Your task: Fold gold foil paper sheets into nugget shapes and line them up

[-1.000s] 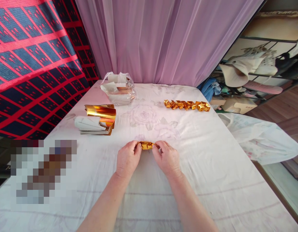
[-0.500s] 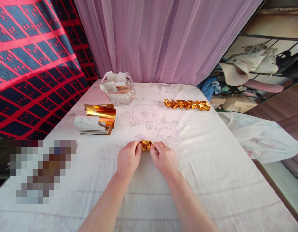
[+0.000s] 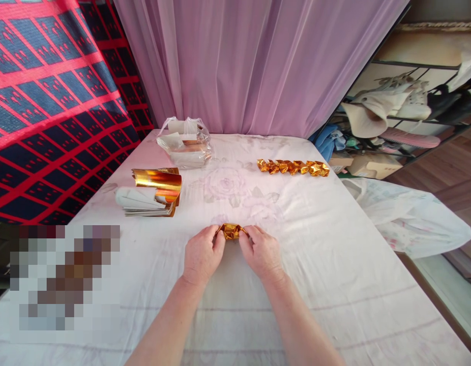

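Between my two hands is a small folded piece of gold foil paper [image 3: 231,232], puffed in the middle with a pointed end on each side. My left hand [image 3: 203,254] pinches its left end between thumb and fingers. At the other end, my right hand [image 3: 261,252] grips the right tip the same way. Beyond, to the right, lies a row of folded gold foil pieces [image 3: 293,167], set close together. On the left sits a stack of gold foil sheets [image 3: 155,195], curled over and showing white backs.
A clear plastic bag [image 3: 184,144] with more paper stacks stands at the table's back. The table has a pale floral cloth [image 3: 235,315]. A purple curtain [image 3: 235,66] hangs behind. Shelves with shoes and a hat [image 3: 367,119] are at right, beside a white plastic bag [image 3: 422,218].
Both hands still hold the ends of the gold foil piece, whose middle looks slightly wider. The whole view has shifted a little; the other things stay in place.
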Tool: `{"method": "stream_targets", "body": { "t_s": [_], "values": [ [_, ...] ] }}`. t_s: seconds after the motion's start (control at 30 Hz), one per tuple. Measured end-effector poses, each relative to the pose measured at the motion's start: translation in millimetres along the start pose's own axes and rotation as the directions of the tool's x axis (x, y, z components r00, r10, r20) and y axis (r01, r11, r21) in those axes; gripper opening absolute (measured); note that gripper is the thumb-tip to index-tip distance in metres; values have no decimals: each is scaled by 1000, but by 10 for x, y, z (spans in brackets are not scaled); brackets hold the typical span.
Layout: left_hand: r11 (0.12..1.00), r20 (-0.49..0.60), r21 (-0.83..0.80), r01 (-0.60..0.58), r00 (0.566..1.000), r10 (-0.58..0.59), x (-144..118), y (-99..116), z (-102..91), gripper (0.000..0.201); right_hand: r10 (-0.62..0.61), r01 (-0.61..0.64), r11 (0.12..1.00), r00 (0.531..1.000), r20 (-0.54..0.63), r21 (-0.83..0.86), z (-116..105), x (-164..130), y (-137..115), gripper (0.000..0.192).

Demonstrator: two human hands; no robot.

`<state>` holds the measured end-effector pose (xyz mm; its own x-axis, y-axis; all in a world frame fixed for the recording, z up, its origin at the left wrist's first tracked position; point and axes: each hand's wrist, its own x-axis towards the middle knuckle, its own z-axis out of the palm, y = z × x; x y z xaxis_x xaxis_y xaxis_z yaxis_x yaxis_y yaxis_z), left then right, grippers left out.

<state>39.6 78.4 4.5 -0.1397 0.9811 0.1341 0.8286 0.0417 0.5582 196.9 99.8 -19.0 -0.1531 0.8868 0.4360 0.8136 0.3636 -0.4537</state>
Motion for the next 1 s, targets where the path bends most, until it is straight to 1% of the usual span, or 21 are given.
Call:
{"method": "stream_targets", "body": {
  "t_s": [0.13,0.2,0.3,0.37,0.57,0.83,1.0],
  "values": [
    [995,9,-86,47,999,-46,11,-7,-23,15,16,-16,1000,1000,9,-20,-14,2,23,29],
    [998,9,-60,25,1000,-25,8,-13,-24,15,13,-13,999,1000,12,-33,-8,-3,28,30],
    [999,1,3,-50,999,50,-5,-26,-5,19,-6,7,998,1000,19,-64,7,-13,19,30],
    [997,-3,17,-71,997,71,-13,-32,13,19,-18,20,997,1000,25,-81,13,-16,8,29],
    [997,0,19,-71,997,71,-27,-30,29,19,-25,29,995,999,43,-101,-8,2,-9,28],
    [996,15,24,-84,996,84,-28,-19,5,19,-7,22,990,994,109,-141,-21,6,-38,27],
    [998,24,3,-62,998,62,-14,-21,-8,18,1,9,994,996,90,-112,-40,15,-29,26]
  ]
}}
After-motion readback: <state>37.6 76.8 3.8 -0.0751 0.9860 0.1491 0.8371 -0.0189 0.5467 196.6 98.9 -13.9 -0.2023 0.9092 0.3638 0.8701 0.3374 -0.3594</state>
